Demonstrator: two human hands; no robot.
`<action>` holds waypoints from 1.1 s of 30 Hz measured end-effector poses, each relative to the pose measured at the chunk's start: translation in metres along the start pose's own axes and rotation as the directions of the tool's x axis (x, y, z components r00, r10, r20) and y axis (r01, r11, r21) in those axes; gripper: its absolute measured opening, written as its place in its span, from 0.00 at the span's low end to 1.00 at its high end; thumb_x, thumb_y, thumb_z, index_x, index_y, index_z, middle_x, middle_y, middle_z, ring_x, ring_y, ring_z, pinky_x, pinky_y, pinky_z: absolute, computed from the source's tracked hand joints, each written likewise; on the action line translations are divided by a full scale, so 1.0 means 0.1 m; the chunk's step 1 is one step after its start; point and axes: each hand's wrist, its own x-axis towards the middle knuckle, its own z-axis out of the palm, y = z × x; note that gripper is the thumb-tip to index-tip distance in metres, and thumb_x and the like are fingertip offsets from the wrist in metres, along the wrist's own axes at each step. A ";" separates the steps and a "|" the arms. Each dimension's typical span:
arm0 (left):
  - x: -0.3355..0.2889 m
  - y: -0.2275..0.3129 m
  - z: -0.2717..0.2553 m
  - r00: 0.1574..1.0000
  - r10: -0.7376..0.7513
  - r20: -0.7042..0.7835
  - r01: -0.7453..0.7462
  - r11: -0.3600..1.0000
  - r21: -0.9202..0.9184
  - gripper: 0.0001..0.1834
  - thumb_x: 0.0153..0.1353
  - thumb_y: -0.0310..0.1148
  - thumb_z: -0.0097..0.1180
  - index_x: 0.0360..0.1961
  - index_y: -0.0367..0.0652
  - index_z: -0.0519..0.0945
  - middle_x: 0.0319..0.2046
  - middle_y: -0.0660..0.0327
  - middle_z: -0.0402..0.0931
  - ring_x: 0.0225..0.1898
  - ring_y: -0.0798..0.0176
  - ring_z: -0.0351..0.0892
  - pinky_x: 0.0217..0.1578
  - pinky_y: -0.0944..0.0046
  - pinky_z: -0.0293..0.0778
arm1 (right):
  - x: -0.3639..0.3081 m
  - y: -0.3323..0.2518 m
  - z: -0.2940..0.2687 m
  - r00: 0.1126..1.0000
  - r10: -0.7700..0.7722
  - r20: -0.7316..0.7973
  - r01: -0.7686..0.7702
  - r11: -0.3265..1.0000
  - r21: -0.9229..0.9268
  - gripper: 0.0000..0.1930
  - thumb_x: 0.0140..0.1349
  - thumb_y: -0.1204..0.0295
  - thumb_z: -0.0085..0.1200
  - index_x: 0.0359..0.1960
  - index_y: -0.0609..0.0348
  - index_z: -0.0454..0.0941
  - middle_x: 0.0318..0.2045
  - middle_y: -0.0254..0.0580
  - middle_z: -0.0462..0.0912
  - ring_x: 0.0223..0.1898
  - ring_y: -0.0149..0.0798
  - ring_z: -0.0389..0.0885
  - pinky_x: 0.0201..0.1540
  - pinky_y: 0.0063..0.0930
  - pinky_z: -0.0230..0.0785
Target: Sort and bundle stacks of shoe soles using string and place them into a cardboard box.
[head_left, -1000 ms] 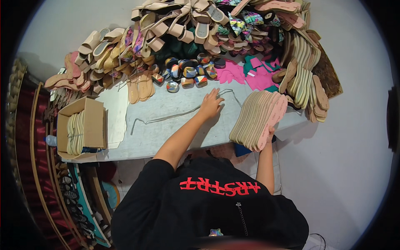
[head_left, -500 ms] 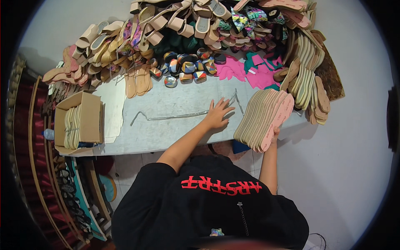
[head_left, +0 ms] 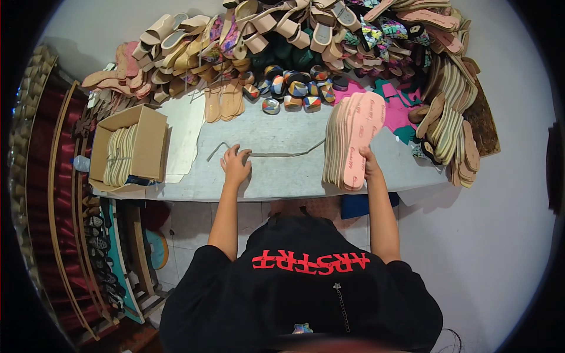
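My right hand (head_left: pixel 369 163) is closed round the near right edge of a thick stack of insoles (head_left: pixel 356 138). Pink faces show on its top, with beige layers fanned out to the left. The stack is tilted over the table, and its lower side is hidden. On the tabletop lies a thin grey cord (head_left: pixel 281 155), bent at its left end and running toward the insoles, which cover its right part. My left hand (head_left: pixel 236 167) is over the cord near that bent end, fingers apart; whether they touch it I cannot tell.
A cardboard box (head_left: pixel 156 144) holding beige insoles stands at the table's left, beside pale sheets (head_left: pixel 183 132). Heaped sandals (head_left: pixel 256 41) and multicoloured patterned heels (head_left: pixel 297 88) line the back. More stacked insoles (head_left: pixel 453 129) are at the right. Shelving (head_left: pixel 123 259) with shoes stands at lower left.
My left hand has moved left along the cord to its bent end. My right hand has raised and turned the insole stack more upright, its pink face now showing more.
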 end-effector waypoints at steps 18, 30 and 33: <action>-0.20 -0.24 -0.18 0.945 0.056 -0.322 -0.194 0.890 -0.414 0.06 0.43 0.20 0.58 0.26 0.38 0.78 0.29 0.59 0.74 0.26 0.64 0.76 0.25 0.67 0.70 | 0.37 0.69 1.33 0.823 -0.286 -0.490 -0.564 -0.316 -0.763 0.69 0.24 0.51 0.68 0.61 0.63 0.28 0.54 0.71 0.50 0.57 0.64 0.50 0.51 0.69 0.39; -0.35 -0.32 -0.32 0.963 0.158 -0.218 -0.248 0.831 -0.497 0.05 0.42 0.25 0.61 0.23 0.37 0.79 0.30 0.58 0.75 0.33 0.61 0.76 0.34 0.65 0.72 | 0.50 0.74 1.60 0.802 -0.328 -0.499 -0.588 -0.292 -0.754 0.68 0.24 0.50 0.68 0.61 0.61 0.28 0.55 0.70 0.49 0.57 0.64 0.49 0.52 0.69 0.38; -0.33 -0.34 -0.32 0.951 0.109 -0.289 -0.234 0.865 -0.444 0.05 0.43 0.22 0.59 0.25 0.36 0.79 0.31 0.58 0.74 0.33 0.62 0.76 0.34 0.68 0.73 | 0.53 0.81 1.60 0.787 -0.330 -0.521 -0.610 -0.284 -0.740 0.68 0.25 0.49 0.67 0.61 0.61 0.28 0.55 0.71 0.48 0.57 0.64 0.49 0.52 0.69 0.38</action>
